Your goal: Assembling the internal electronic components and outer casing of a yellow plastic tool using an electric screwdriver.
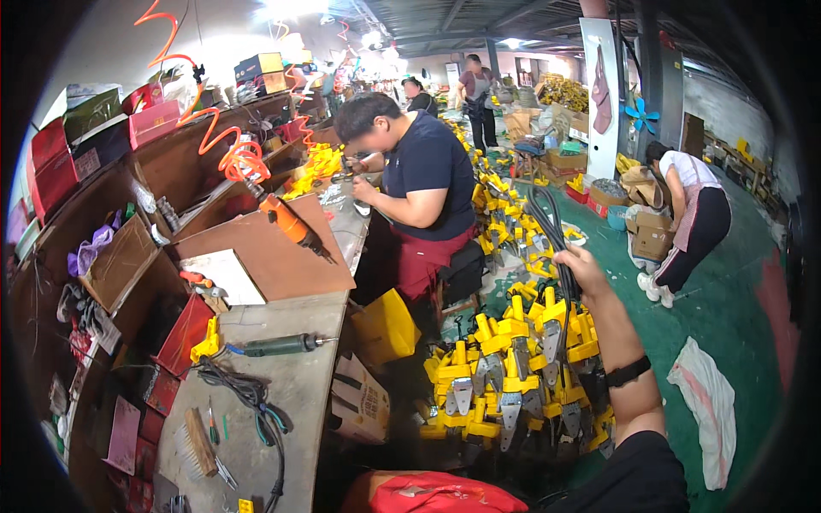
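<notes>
Clearly, the bundle of black cable (554, 229) is up in your right hand (580, 272), with your fingers clamped around it partway along its length. Its long axis runs close to upright: above your grip the strands rise and bend over to the left in a loop, while below it they hang down across the pile of yellow-and-grey parts (513, 329). Whether the lower ends touch those parts, you cannot tell from this view. Your right hand is the only one near the cable; your left is out of sight, so its fingers cannot be judged. Well apart to your left lies the workbench (286, 327), bearing a second dark cable (239, 386) and a green hand tool (282, 344).
</notes>
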Demonstrator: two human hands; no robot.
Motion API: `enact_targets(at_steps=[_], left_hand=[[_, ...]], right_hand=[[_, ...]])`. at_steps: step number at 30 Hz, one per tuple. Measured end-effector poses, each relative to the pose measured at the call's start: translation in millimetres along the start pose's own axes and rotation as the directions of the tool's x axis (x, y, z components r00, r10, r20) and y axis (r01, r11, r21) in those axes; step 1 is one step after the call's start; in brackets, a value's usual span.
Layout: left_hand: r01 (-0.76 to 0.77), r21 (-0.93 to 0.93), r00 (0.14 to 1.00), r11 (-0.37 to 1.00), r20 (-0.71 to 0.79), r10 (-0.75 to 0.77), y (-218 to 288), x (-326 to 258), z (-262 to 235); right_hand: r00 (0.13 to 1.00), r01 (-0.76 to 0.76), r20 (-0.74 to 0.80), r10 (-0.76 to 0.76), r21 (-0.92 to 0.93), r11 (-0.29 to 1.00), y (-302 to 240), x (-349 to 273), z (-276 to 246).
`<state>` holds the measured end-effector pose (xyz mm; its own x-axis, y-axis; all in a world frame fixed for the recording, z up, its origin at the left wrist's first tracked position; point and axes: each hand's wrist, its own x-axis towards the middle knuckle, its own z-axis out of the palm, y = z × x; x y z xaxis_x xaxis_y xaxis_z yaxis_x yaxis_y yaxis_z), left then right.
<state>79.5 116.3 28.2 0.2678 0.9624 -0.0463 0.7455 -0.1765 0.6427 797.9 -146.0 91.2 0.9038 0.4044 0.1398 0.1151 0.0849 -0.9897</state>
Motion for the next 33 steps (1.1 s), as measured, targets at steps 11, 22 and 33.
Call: enact_targets(at_steps=[11,22,33], left_hand=[[0.160,-0.210,0.986,0.965,0.074,-0.147,2,3,-1],[0.180,-0.096,0.981,0.979,0.092,-0.171,9,2,-5],[0.257,-0.133,0.965,0.957,0.093,-0.247,21,-2,-3]], right_hand=[[0.897,-0.359,-0.208,0.390,0.173,0.917,127,-39,-70],[0.850,-0.347,-0.327,0.413,0.244,0.906,150,-33,-84],[0.915,-0.236,-0.283,0.287,0.201,0.951,146,-28,-86]])
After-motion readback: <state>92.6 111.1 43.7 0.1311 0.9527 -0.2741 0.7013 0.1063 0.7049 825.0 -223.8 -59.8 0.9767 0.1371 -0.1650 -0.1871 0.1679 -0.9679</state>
